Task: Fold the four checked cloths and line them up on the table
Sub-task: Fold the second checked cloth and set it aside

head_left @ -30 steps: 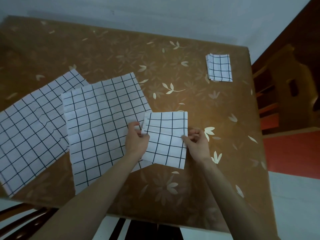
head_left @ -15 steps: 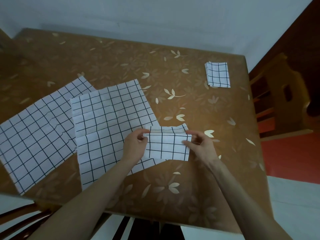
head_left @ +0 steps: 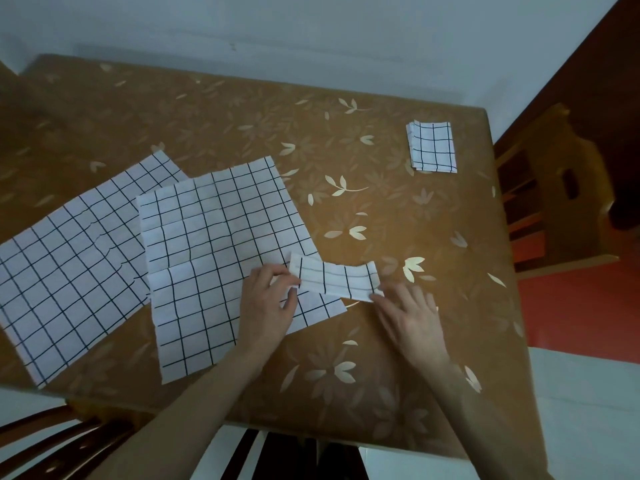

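Observation:
A small white cloth with black checks (head_left: 334,280), folded to a narrow strip, is held between my hands just above the table. My left hand (head_left: 268,303) pinches its left end and my right hand (head_left: 408,313) grips its right lower corner. Under my left hand a larger checked cloth (head_left: 214,258) lies flat and unfolded. Another unfolded checked cloth (head_left: 69,261) lies to its left, partly beneath it. One folded checked cloth (head_left: 433,147) rests near the table's far right corner.
The table (head_left: 398,209) has a brown covering with pale leaf prints. A wooden chair (head_left: 554,188) stands past the right edge and a dark chair back (head_left: 52,441) shows at the lower left. A white wall runs behind the table.
The cloth in my hands went from a square to a narrow strip as its far half came over toward me. Both hands shifted slightly with it.

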Demonstrator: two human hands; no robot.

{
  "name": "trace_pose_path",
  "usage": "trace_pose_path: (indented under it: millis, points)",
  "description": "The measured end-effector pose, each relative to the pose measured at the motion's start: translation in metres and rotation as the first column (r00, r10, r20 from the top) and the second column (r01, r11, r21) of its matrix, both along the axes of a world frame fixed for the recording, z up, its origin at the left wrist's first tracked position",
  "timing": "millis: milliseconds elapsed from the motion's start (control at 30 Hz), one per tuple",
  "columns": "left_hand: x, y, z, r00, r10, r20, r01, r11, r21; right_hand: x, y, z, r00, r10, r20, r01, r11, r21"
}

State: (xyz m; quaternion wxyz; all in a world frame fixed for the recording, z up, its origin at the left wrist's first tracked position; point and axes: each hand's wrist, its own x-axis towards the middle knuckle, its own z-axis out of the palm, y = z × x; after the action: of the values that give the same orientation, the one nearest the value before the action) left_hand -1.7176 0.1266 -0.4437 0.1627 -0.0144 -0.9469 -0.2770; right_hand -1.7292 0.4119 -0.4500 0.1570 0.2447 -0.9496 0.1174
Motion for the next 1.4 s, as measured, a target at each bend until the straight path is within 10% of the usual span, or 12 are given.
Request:
trace_pose_path:
  millis: [200,700,1400]
  points:
    - [0.049,0.006,-0.047,0.936,-0.143,0.323,0.172,0.983,-0.062,0.037,0.011,-0.049,0.975,-0.011,0.222,-0.005,0.997,0.073]
    - [0.081,0.03,-0.068,0.848,-0.26,0.461,0.428,0.849,-0.308,0.081,-0.072,-0.058,0.807,0.065,0.587,-0.134,0.988,0.075]
    - [0.077,0.04,-0.058,0.829,-0.212,0.518,0.414,0.855,-0.313,0.072,-0.005,-0.057,0.889,-0.154,0.432,0.084,0.981,0.177]
